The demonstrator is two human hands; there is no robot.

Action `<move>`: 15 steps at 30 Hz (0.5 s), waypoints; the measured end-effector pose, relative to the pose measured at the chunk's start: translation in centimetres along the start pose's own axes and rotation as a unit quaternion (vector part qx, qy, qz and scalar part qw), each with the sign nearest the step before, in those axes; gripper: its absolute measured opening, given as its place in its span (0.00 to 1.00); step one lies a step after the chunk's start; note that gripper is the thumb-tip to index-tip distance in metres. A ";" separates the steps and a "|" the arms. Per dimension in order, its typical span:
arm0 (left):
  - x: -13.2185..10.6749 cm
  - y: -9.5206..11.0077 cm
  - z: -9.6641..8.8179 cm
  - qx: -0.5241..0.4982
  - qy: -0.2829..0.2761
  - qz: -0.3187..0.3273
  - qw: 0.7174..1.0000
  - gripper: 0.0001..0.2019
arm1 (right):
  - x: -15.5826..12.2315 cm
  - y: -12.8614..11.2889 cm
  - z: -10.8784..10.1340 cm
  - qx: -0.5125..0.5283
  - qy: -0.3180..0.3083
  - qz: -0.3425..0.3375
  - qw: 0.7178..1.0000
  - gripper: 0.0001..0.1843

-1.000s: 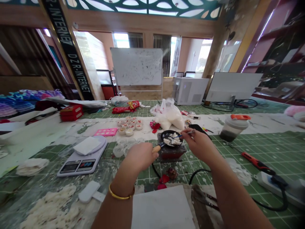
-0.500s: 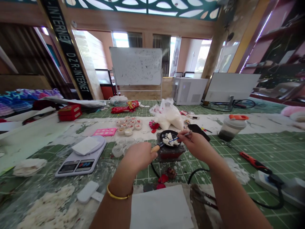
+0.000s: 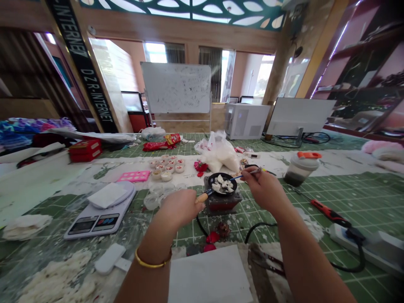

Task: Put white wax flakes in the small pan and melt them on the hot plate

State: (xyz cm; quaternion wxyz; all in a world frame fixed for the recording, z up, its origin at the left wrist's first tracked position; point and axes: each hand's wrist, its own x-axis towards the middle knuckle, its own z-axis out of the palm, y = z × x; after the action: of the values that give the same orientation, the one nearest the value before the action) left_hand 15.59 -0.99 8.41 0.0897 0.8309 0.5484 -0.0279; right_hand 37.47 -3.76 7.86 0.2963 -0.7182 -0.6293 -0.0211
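Observation:
My left hand [image 3: 180,207] is closed around the wooden handle of a small black frying pan [image 3: 234,190]. White chunks [image 3: 221,184] lie in the pan, which rests on a small dark-red and grey heater [image 3: 221,205]. Between the fingers of my right hand [image 3: 259,185] is a thin blue stick [image 3: 237,177], pinched near its upper end. Its low end reaches the pan's right rim; whether it touches there I cannot tell. Just behind the pan stands a plastic bag of white material [image 3: 221,158].
Left are a kitchen scale [image 3: 101,214], a pink mould [image 3: 134,176] and several small filled cups [image 3: 166,175]. To the right stand a shaker cup [image 3: 301,168], a red-handled soldering iron [image 3: 328,211] and a power strip [image 3: 353,242]. A white sheet [image 3: 208,275] lies in front.
My right hand has drawn the stick from among the white chunks toward the pan's right edge. My left hand still grips the handle. The whole view has shifted slightly.

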 end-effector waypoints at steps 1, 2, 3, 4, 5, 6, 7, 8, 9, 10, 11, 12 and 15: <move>0.0 0.0 0.0 0.001 0.000 -0.001 1.000 0.18 | 0.0 0.1 0.0 -0.007 -0.008 -0.003 1.000 0.17; 0.0 0.1 0.0 0.002 0.001 0.000 1.000 0.18 | 0.0 0.1 -0.1 -0.007 -0.020 -0.010 1.000 0.16; 0.1 0.1 0.0 0.003 0.002 0.001 1.000 0.18 | 0.0 0.1 -0.1 -0.001 -0.033 -0.018 0.999 0.15; 0.1 0.1 0.0 0.003 0.002 0.004 1.000 0.18 | 0.0 0.0 0.0 0.012 -0.042 -0.024 0.999 0.15; 0.1 0.1 0.1 0.003 0.002 0.006 1.000 0.18 | 0.1 0.0 0.1 0.028 -0.044 -0.026 0.998 0.15; 0.1 0.1 0.1 0.003 0.001 0.008 1.000 0.17 | 0.1 -0.1 0.3 0.046 -0.036 -0.025 0.998 0.15; 0.1 0.1 0.1 0.003 0.000 0.009 1.000 0.18 | 0.2 -0.1 0.5 0.063 -0.022 -0.022 0.997 0.15; 0.1 0.1 0.1 0.004 0.000 0.009 1.000 0.18 | 0.2 -0.1 0.9 0.078 -0.010 -0.021 0.997 0.15; 0.1 0.1 0.1 0.005 0.001 0.006 1.000 0.18 | 0.3 -0.1 1.2 0.090 -0.005 -0.021 0.996 0.15; 0.1 0.1 0.2 0.006 0.001 0.005 1.000 0.18 | 0.4 -0.1 1.5 0.099 -0.009 -0.022 0.995 0.15; 0.1 0.1 0.2 0.006 0.002 0.004 1.000 0.18 | 0.5 -0.1 1.8 0.104 -0.022 -0.024 0.994 0.16; 0.1 0.1 0.2 0.006 0.001 0.004 1.000 0.18 | 0.5 -0.1 2.0 0.105 -0.039 -0.025 0.993 0.16; 0.1 0.2 0.2 0.006 -0.002 0.001 1.000 0.18 | 0.5 -0.2 1.9 0.076 -0.046 -0.022 0.996 0.17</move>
State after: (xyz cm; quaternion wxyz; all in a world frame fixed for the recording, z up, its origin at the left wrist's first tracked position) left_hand 15.78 -1.02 8.23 0.0862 0.8321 0.5470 -0.0329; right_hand 36.74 -2.47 6.62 0.3198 -0.6798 -0.6579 0.0532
